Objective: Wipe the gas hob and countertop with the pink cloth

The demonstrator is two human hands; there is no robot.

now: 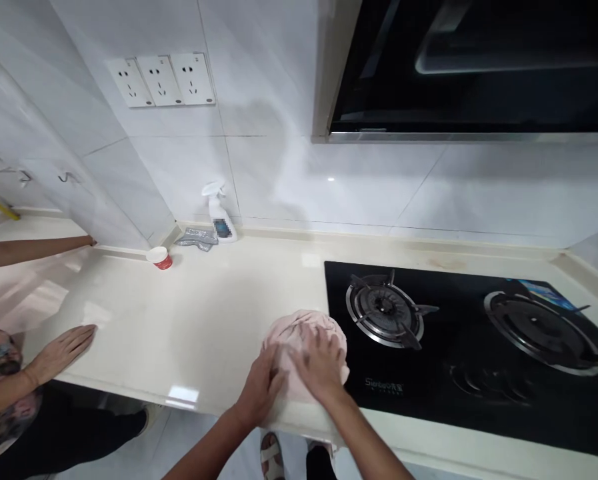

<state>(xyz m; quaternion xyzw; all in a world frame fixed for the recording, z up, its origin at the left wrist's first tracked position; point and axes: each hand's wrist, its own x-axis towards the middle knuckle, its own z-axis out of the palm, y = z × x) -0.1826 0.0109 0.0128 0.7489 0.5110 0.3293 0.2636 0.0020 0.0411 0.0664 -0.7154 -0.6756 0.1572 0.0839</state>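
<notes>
A bunched pale pink cloth (299, 321) lies on the cream countertop, against the left edge of the black gas hob (431, 373). My left hand (261, 387) is at the near left side of the cloth, its fingers and thumb bent around that edge. On top of the cloth rests my right hand (323, 367), fingers spread over the folds and slightly blurred. The underside of the cloth is hidden.
A spray bottle (221, 215), a crumpled grey packet (197, 238) and a red-and-white cup (159, 257) stand near the back wall. At left, another person's hand (63, 350) lies on the counter. A black range hood (479, 80) overhangs the hob.
</notes>
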